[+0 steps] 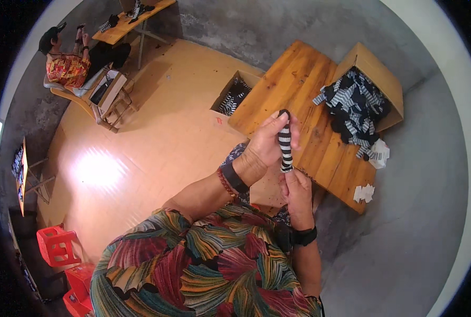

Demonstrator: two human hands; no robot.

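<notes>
A narrow black-and-white striped knitted tube [285,141], perhaps a sock or a glove, is stretched upright between my hands in front of the wooden table. My left hand [266,141] is closed on its dark upper end, thumb on the near side and fingers behind. At the lower end, my right hand [298,193] pinches the light cuff; whether a finger is inside it I cannot tell. On the table to the right, a cardboard box [388,98] lies tipped on its side, and a heap of similar striped and black knitted pieces [354,105] spills out.
The wooden table [293,79] is just ahead. Beside its left end stands an open carton [217,117] of knitted pieces. White paper scraps [364,193] lie near the table's right corner. A seated co-worker [69,68] is at another table [124,27], far left. Red stools [58,245] stand lower left.
</notes>
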